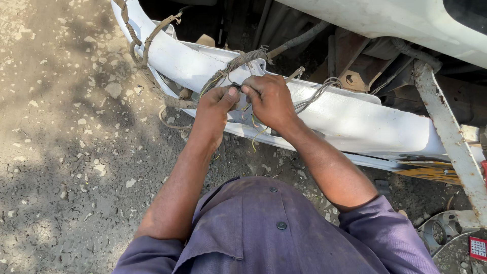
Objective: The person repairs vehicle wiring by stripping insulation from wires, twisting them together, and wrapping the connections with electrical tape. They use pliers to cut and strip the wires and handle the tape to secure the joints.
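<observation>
A: White bumper panel (pixel 350 119), lying across the gravel, carries the wiring harness (pixel 231 65).

B: Step in hand, I judge: joining thin wires (pixel 238 87) at centre. My left hand (pixel 213 109) and right hand (pixel 271 101) both pinch them closed. Next calls for steady fingertip tension. No containers visible.

A grey gravel ground (pixel 66 152) lies beside a rusty white metal bracket (pixel 451 137).
</observation>
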